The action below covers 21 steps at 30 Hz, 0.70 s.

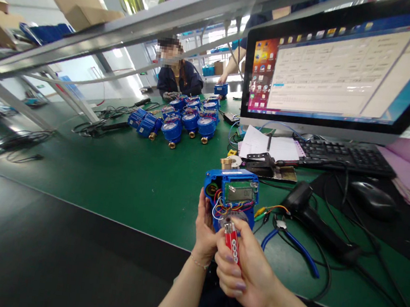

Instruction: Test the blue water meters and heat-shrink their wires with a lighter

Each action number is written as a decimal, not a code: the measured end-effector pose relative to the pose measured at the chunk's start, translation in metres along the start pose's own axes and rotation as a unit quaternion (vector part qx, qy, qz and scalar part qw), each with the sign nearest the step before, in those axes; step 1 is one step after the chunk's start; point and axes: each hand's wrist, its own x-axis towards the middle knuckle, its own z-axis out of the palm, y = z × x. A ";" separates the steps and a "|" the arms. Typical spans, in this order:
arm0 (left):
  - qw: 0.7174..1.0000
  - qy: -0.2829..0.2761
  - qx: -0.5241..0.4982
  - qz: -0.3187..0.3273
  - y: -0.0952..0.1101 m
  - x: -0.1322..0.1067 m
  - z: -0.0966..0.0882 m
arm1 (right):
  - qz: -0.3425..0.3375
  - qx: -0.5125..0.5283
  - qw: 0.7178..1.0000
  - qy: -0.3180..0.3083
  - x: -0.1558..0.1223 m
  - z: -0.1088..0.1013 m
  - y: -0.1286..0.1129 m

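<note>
My left hand (pixel 205 233) is wrapped round the left side of a blue water meter (pixel 248 218) near the table's front edge. The meter's cover is off, baring a small grey display (pixel 239 191) and a tangle of coloured wires. A brass fitting (pixel 227 163) shows at its far end. In my right hand (pixel 248 273), fingers closed, is a red lighter (pixel 232 246). Its metal top points at the wires on the meter's near side, with the thumb by it. I cannot make out a flame.
Blue-handled cutters (pixel 301 250) and a black barcode scanner (pixel 316 224) lie to the right. Behind are papers (pixel 262 143), a keyboard (pixel 342 156), a mouse (pixel 373 198) and a monitor (pixel 330 74). Several blue meters (pixel 190 119) stand at the far side, near a seated person (pixel 182 76).
</note>
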 end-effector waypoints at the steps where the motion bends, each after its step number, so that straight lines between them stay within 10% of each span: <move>1: 1.000 0.000 0.000 0.000 0.000 0.000 0.000 | 0.000 0.000 1.000 -0.001 0.000 0.000 0.000; 21: 1.000 -0.011 0.029 0.006 0.001 -0.001 -0.001 | -0.026 0.012 0.998 0.053 -0.002 0.009 -0.006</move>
